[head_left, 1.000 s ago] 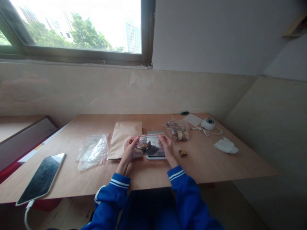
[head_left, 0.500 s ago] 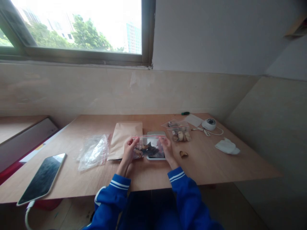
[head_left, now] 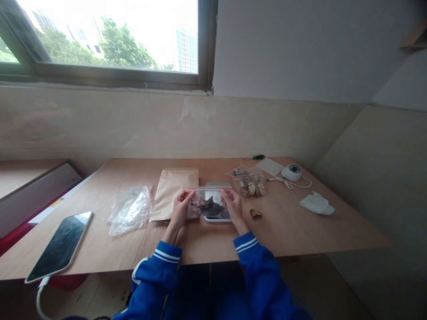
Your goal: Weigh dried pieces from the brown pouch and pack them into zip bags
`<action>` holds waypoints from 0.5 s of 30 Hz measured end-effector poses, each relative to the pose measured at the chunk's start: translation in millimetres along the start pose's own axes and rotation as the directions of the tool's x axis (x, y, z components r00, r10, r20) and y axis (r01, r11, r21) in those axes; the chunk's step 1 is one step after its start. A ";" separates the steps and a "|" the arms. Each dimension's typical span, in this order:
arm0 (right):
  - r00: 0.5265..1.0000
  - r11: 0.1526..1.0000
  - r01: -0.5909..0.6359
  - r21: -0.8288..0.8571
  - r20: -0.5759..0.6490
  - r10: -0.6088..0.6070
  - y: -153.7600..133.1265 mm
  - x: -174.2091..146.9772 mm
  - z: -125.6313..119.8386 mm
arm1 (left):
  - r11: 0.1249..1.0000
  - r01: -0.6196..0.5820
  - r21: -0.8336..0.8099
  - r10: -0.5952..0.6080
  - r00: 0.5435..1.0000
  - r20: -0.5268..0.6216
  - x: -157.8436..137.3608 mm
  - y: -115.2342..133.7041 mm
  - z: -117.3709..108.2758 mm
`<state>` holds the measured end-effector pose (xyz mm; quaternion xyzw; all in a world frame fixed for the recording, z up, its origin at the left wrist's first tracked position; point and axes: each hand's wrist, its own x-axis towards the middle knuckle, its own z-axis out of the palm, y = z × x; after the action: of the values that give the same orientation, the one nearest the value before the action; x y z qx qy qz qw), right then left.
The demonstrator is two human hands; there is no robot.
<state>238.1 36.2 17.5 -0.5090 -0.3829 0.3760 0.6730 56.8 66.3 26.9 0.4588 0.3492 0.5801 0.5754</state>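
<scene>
A clear zip bag [head_left: 213, 207] with a red strip along its top holds dark brown, dried-looking pieces. My left hand [head_left: 181, 207] pinches its upper left corner, and my right hand [head_left: 232, 205] grips the upper right one. The bag hangs above a white-edged kitchen scale [head_left: 217, 184], partly covering it. Behind my left hand lies a brown paper bag [head_left: 176, 186]. Right of my right hand, a filled zip bag [head_left: 251, 186] with pale brown pieces rests on the table, and one loose curled brown piece [head_left: 255, 214] lies nearer me.
Flat clear bags [head_left: 130, 211] lie on the left, near a phone [head_left: 60, 247] with a cable plugged in. At the right are a white dome camera [head_left: 291, 172] with its cord, a crumpled white tissue [head_left: 316, 203], a white sheet [head_left: 270, 167] and a green object [head_left: 258, 157].
The dark pieces inside the zip bag have shifted slightly. Both hands keep hold of its top corners, in almost the same place.
</scene>
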 end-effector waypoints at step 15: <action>1.000 1.000 -0.004 0.012 0.031 0.004 -1.7 -0.9 0.4 | 0.997 -0.030 0.074 0.035 0.997 -0.069 1.0 -3.3 -4.4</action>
<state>237.6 35.2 19.0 -0.4996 -0.3901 0.3875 0.6694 53.9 68.2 22.5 0.4644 0.3828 0.5920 0.5360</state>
